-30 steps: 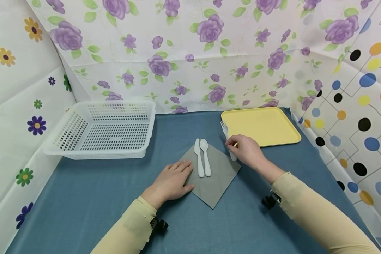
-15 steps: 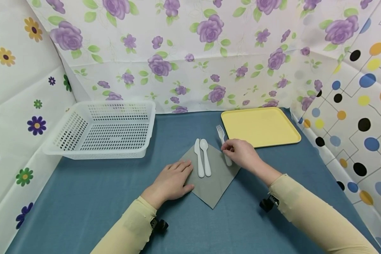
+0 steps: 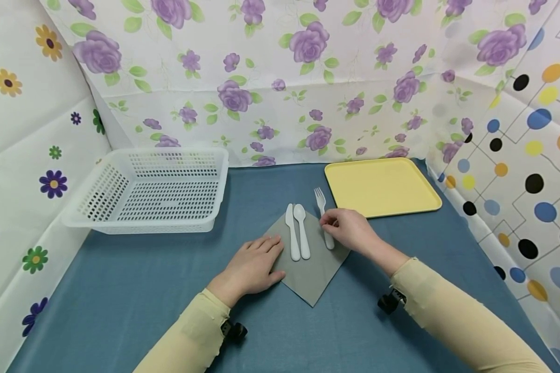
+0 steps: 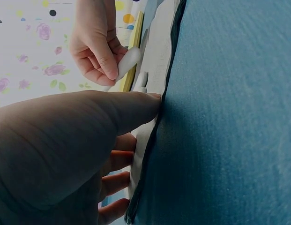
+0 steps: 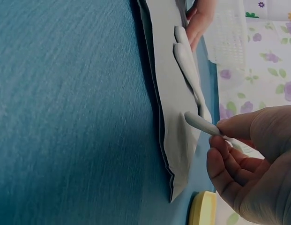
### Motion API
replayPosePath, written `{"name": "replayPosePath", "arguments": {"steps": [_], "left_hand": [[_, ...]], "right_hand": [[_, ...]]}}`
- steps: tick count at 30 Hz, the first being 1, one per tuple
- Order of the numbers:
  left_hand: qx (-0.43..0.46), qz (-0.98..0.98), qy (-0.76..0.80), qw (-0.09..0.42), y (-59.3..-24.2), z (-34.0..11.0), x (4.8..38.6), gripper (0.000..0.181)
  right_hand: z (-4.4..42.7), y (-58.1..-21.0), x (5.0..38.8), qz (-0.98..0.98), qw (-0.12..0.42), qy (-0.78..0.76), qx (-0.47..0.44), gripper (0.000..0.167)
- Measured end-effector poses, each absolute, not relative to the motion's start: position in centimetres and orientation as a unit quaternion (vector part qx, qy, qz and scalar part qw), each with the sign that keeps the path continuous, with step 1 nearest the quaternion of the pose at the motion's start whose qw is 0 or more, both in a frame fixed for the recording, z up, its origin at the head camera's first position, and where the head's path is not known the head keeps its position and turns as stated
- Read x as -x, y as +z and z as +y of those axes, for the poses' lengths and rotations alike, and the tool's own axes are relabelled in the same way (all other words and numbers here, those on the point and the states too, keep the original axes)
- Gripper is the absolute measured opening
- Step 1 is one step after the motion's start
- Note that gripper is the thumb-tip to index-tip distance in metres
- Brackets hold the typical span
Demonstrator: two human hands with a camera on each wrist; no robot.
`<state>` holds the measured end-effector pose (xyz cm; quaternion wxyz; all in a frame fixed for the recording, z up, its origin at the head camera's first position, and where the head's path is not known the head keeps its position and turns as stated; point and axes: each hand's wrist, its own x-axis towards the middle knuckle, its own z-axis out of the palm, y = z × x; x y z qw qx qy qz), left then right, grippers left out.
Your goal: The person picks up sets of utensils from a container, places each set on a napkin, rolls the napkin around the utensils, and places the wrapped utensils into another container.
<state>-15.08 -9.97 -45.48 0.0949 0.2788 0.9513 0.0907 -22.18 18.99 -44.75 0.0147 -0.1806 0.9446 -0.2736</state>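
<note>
While aloft, fork (image 3: 321, 201) in right grip (image 3: 347, 228).

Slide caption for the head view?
Left hand on gray napkin bearing knife and spoon; right hand holds fork partly over it.

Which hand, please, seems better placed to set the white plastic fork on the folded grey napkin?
Probably the right hand: it pinches the fork partly over the napkin; the left hand rests at the napkin's edge.

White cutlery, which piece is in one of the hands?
The fork: the right hand pinches its handle, while the knife and spoon lie side by side on the grey napkin, unheld.
</note>
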Motion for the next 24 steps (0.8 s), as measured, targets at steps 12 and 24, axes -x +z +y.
{"name": "replayPosePath", "arguments": {"steps": [12, 24], "left_hand": [[-0.276, 0.953, 0.081, 0.094, -45.6, -9.9, 15.1, 0.070], [-0.277, 0.953, 0.079, 0.091, -45.7, -9.9, 15.2, 0.070]], "right_hand": [[18.1, -45.1, 21.9, 0.939, 0.034, -0.290, 0.180, 0.006], [17.6, -45.3, 22.0, 0.936, 0.055, -0.293, 0.189, 0.006]]}}
